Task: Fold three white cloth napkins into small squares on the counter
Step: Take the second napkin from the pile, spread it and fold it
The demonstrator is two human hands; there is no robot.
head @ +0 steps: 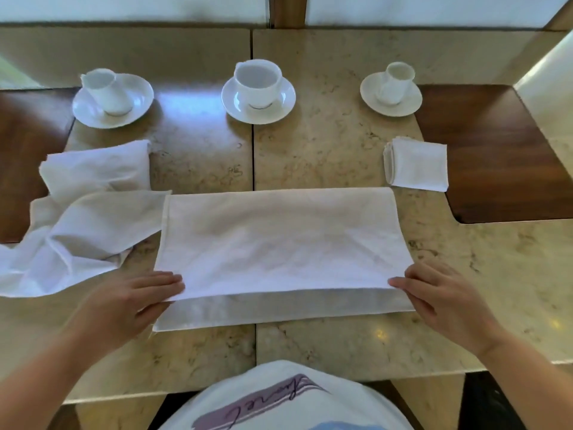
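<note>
Left hand (pixel 136 301) and right hand (pixel 440 297) palm-down, each pinching a near corner of top layer of half-folded napkin (pixel 279 243), centre of bench (pixel 325 144). Thumbs hidden under cloth. Folded square (pixel 417 164) right; rumpled napkin (pixel 71 237) left, cut off by frame edge.

One head-worn view looks steeply down, close over the counter (pixel 325 144), edges warped.
</note>
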